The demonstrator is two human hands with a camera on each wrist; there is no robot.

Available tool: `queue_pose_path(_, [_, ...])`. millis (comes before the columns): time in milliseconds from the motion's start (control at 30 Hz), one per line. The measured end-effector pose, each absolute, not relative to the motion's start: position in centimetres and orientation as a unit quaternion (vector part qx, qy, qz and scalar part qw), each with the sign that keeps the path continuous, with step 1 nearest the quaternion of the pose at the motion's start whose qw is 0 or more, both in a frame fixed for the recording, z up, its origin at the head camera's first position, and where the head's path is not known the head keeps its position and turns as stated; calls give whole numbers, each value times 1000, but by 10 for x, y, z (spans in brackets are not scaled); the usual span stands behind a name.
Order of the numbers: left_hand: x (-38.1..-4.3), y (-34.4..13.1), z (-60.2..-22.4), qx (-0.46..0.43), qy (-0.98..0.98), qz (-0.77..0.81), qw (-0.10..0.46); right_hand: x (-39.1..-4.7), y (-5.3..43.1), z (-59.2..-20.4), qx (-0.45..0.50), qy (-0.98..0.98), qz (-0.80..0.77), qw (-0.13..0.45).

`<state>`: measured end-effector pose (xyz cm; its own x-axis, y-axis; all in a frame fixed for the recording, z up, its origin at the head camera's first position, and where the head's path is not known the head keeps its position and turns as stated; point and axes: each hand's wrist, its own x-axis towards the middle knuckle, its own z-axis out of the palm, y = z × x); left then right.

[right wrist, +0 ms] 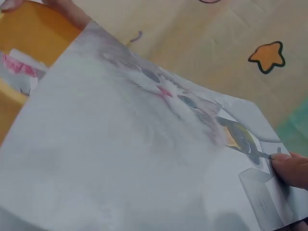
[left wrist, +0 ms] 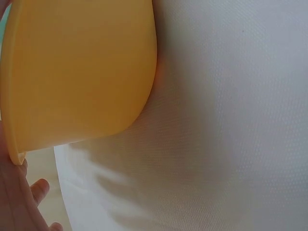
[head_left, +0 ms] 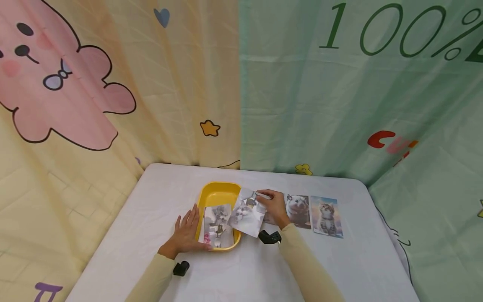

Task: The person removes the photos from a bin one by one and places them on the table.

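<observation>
My right hand (head_left: 276, 207) pinches a photo card (head_left: 244, 214) by its upper right corner, thumb on the printed face in the right wrist view. A white cat's face (right wrist: 166, 94) is printed on it. The card is tilted over the right rim of a yellow plastic tray (head_left: 219, 187). Inside the tray lies another cat picture card (head_left: 218, 228) in grey tones with a pink patch. Against the tray's left side rests my left hand (head_left: 185, 235), fingers spread and thumb along the front rim. The left wrist view has the tray's outer wall (left wrist: 82, 72) up close.
Right of the tray, a hamster card (head_left: 298, 210) and a kitten card (head_left: 326, 216) lie in a row on the white tablecloth (head_left: 362, 251). Another card (head_left: 268, 218) is mostly hidden behind the right hand. Printed curtains (head_left: 302, 105) hang behind the table.
</observation>
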<state>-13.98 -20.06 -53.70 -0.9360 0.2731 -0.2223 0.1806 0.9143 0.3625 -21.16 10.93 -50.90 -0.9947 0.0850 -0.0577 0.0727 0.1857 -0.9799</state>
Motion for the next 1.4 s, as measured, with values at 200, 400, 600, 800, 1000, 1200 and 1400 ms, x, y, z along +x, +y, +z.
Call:
queue_pose_path(200, [-142,-200,-538,105,970,164,144,-194,142,-531,-68,-785,616,-15])
queue_pose_path(400, [-142,-200,-539,101,971,168,140,-172,154,-563,-65,-808,584,-40])
queue_pose_path(600, [-143,-200,-539,101,970,172,140,-163,152,-587,-13,-837,547,-13])
queue_pose_path(800, [-142,-199,-539,99,970,171,140,-160,146,-595,12,-847,531,8])
queue_pose_path(1000, [-141,-198,-538,98,970,171,143,-155,140,-591,21,-864,503,25])
queue_pose_path(1200, [-141,-198,-539,97,970,171,142,-150,140,-580,36,-868,492,55])
queue_pose_path(1400, [-142,-198,-539,98,970,168,147,-156,137,-566,48,-855,510,77])
